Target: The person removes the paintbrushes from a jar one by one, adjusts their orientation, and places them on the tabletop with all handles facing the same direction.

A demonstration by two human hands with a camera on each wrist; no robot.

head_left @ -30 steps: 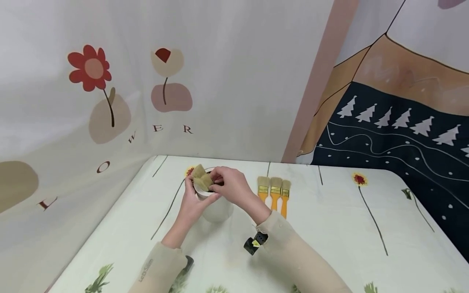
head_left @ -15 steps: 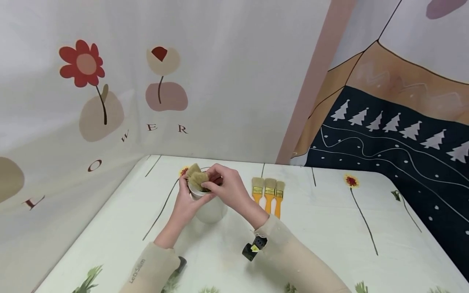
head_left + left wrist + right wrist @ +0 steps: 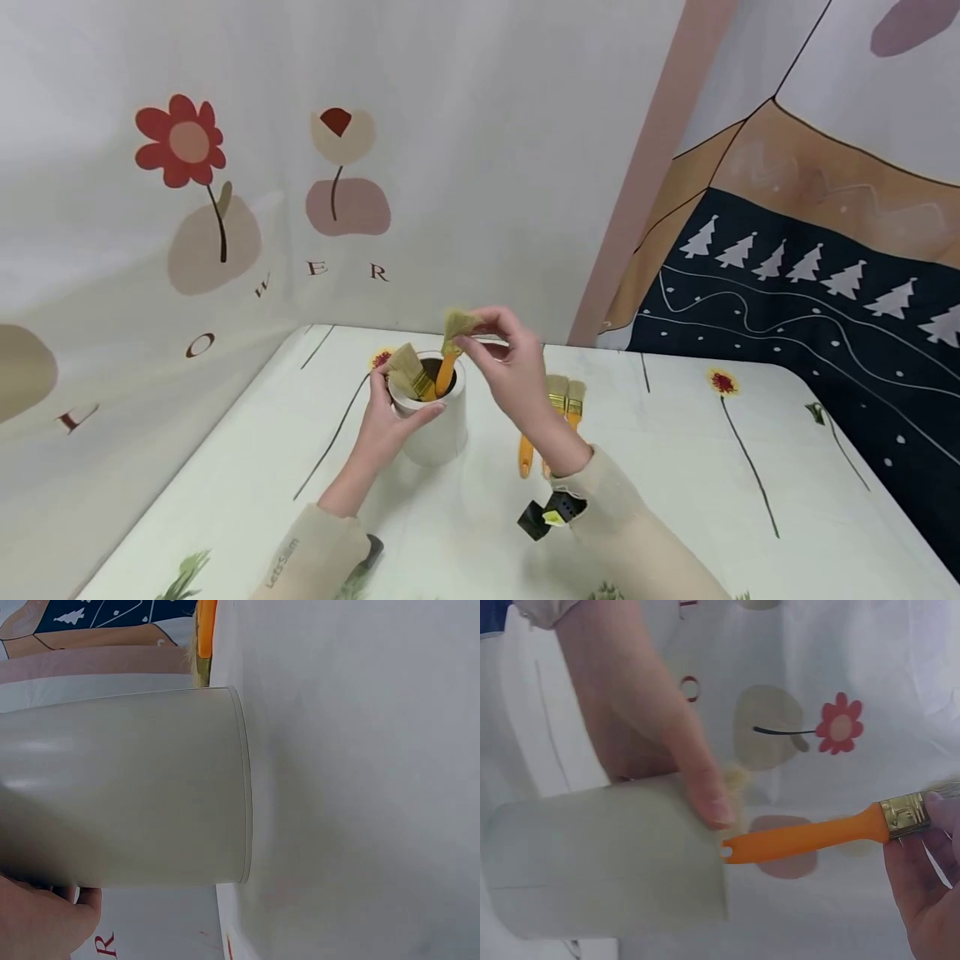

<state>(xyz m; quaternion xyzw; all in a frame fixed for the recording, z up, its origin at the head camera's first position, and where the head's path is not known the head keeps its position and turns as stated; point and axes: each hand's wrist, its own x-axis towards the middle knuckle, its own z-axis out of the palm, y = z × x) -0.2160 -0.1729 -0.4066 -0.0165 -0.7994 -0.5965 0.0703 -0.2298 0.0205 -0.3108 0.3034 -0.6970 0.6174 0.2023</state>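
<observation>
cup (image 3: 438,435) on table (image 3: 652,492) | brush (image 3: 409,372) in cup | brushes (image 3: 575,402) right of cup

from head: looks forward and down, farthest | from left wrist: faces container (image 3: 120,795) close up, turned sideways | from right wrist: looks leftward at paintbrush (image 3: 810,838), near; shares both with head view

Brush handle (image 3: 810,839) orange, ferrule (image 3: 903,816) gold; container (image 3: 437,435) off-white.
</observation>
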